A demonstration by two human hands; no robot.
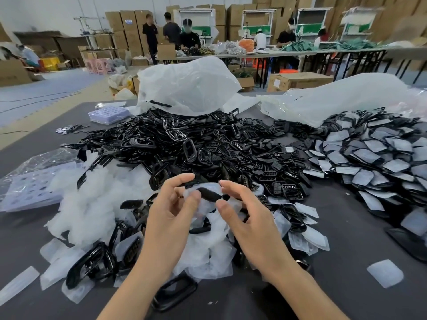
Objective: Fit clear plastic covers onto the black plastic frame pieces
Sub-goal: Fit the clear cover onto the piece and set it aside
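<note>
A small black frame piece [209, 194] with a clear plastic cover [209, 207] around it is held above the table between both hands. My left hand [172, 206] pinches its left end with thumb and fingers. My right hand [241, 212] pinches the right end, thumb below and fingers curled over the top. Under the hands lies a heap of clear covers [97, 204] mixed with black frames [92, 264].
A big pile of black frame pieces [184, 144] fills the middle of the grey table [346, 296]. Covered pieces [374, 153] are stacked at the right. Plastic bags [187, 86] stand behind. Purple trays [30, 190] lie at the left. People work at far tables.
</note>
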